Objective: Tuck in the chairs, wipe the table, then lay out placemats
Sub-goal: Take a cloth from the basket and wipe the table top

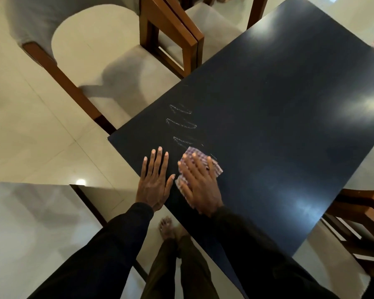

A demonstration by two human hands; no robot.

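The dark glossy table (279,108) fills the middle and right of the head view. My right hand (200,186) lies flat with straight fingers on a checked purple-and-white cloth (194,153) near the table's near corner, pressing it to the top. My left hand (154,180) rests flat on the tabletop just left of it, fingers straight. Pale streak marks (181,124) show on the surface just beyond the cloth. A wooden chair with a grey seat (125,67) stands at the table's left side, its seat only slightly under the top.
A second wooden chair (358,225) sits at the right edge of the table. Another chair seat (205,16) shows at the far side. A pale surface (30,223) lies at lower left. My bare foot (167,228) stands on the glossy tiled floor (30,137).
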